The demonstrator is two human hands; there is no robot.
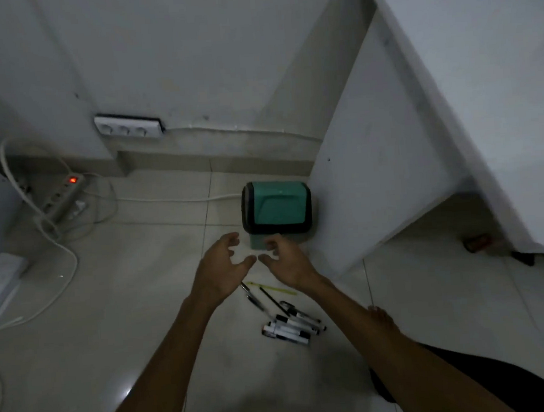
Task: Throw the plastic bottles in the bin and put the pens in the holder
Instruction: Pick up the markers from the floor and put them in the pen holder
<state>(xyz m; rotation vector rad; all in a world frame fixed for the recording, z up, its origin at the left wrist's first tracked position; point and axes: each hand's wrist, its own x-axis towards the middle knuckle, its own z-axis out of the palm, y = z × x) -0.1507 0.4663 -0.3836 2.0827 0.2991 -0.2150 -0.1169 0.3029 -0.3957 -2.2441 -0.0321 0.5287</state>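
Note:
A small green bin (276,209) with a swing lid stands on the tiled floor against a white desk panel. My left hand (221,268) and my right hand (287,262) reach out side by side just in front of it, fingers loosely spread, holding nothing. Below my hands several pens and markers lie on the floor: a heap of black-and-white markers (292,327), thin black pens (254,298) and a yellow pen (276,288). No plastic bottle and no pen holder is in view.
The white desk (469,102) rises at the right, its side panel (368,173) beside the bin. A power strip (65,197) with a red light and loose cables (58,253) lies at the left. My bare foot (381,317) rests right of the markers.

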